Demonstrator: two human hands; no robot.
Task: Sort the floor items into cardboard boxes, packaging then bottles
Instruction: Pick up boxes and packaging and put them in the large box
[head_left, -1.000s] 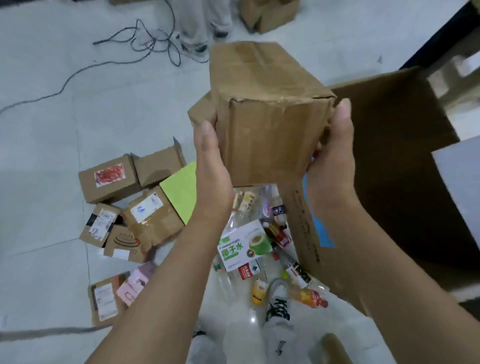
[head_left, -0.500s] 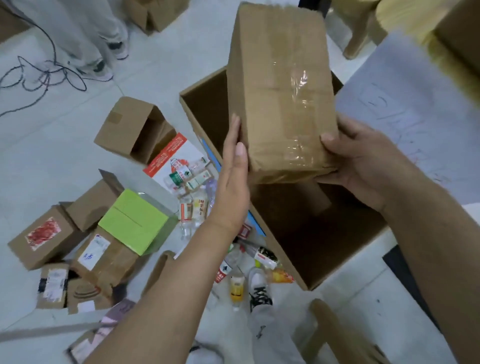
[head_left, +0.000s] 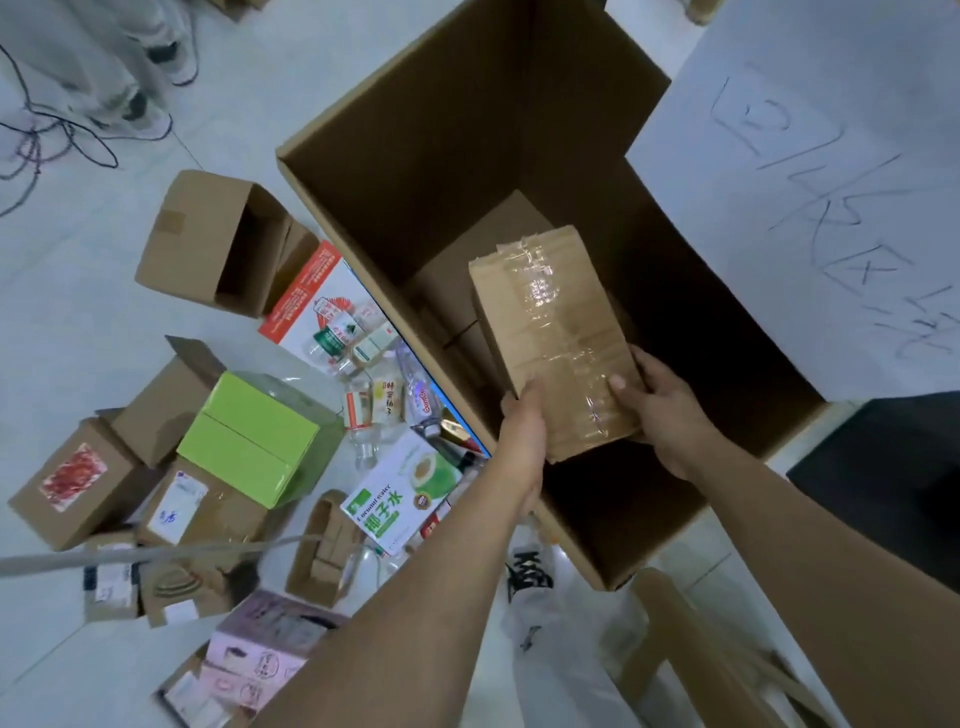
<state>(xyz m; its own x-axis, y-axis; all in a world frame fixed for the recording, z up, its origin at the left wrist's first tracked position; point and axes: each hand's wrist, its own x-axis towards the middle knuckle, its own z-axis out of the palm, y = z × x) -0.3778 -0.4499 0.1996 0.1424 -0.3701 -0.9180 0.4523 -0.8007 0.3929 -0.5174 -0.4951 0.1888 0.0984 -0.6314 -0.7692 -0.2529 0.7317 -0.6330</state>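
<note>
Lowered since half a second back: the tape-wrapped brown cardboard parcel (head_left: 556, 338), then held high above the rim, now sits down inside the big open cardboard carton (head_left: 415, 156), and the view has swung to look straight into it.

Left hand (head_left: 522, 431) presses flat against the parcel's near-left edge, fingers together and extended. Right hand (head_left: 657, 410) clamps the near-right corner, thumb on the taped top face, fingers curled beneath where I cannot see them. Both hands clamped on the parcel; no release yet.

Parcel is tilted, far end lower, over a plain brown box (head_left: 467, 280) already lying on the carton floor. I cannot tell whether the two touch.

Handling, my read: walls look stiff, edges hold square under the squeeze, so side pressure is safe. It is carried at arm's length without visible strain, so probably light or empty. Glossy clear tape across the top looks slick; I would keep the grip on bare cardboard edges and corners, as now, not on the tape band.

Packaging stage judged under way: green box (head_left: 249, 441), several small cardboard boxes such as the open one (head_left: 218, 244) and clear plastic bottles (head_left: 363, 410) still lie on the pale tiled floor (head_left: 78, 312), left of the carton.

White handwritten sheet (head_left: 810, 197) covers the carton's far right flap.
</note>
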